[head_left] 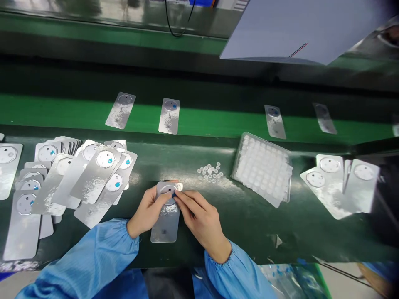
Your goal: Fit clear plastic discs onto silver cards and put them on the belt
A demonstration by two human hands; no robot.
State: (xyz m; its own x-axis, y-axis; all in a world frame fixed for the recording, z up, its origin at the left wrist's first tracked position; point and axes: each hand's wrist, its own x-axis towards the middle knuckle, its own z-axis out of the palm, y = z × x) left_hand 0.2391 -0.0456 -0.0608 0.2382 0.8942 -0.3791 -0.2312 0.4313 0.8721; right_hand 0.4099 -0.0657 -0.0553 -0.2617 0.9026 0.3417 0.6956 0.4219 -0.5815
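Work bench (249, 224): dark green, glossy, running the full width of the view, with a brighter green conveyor strip (218, 122) behind it carrying five silver cards spaced well apart. A pale grey panel (280, 29) overhangs the far right; a black cable (174, 25) hangs at the back. Left of centre lies a fanned heap of silver cards (77, 178), each with a round window and many with a blue tab; a smaller group of like cards (339, 182) lies at right. A clear compartment tray (263, 170) of small white discs sits right of centre, tilted, with a loose scatter of discs (210, 172) just beside it. Step in hand, as judged: fitting or pressing a small piece at the round window of a single silver card (166, 216), which lies flat on the bench at centre, near the front edge. Left hand (148, 211) is clamped on the card's upper left edge, steadying it. Right hand (199, 218) has thumb and forefinger pinched together at the window; what they pinch is too small to tell. Next move calls for fine alignment at the window with the card kept from sliding.
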